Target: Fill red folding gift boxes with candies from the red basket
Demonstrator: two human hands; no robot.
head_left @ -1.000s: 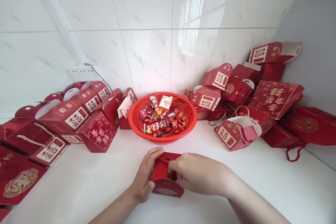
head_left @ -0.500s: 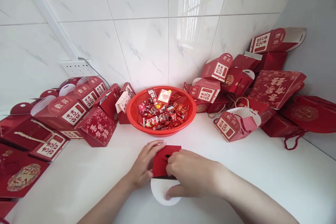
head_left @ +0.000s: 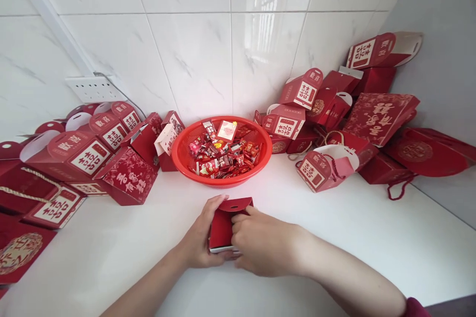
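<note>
A small red box point(head_left: 223, 228) stands on the white table just in front of the candy basket, its rounded flap with a hole at the far side. My left hand point(head_left: 201, 237) is wrapped round the box's left side, thumb near its front edge. Curled over the right side of the box is my right hand point(head_left: 264, 242), its fingertips partly hidden against or inside the box. The red plastic basket point(head_left: 223, 185) holds many wrapped candies and a pale pink card point(head_left: 227, 131).
Red gift boxes point(head_left: 89, 156) are piled at the left, some with rope handles. Another pile of red boxes point(head_left: 383, 116) rises at the right, with an open box point(head_left: 320, 171) at its front. A socket strip point(head_left: 94, 90) is on the tiled wall.
The white rounded flap that hung toward me is no longer visible. The box's red inside shows more, and my right hand's fingers have drawn together at its edge. The view has shifted slightly.
</note>
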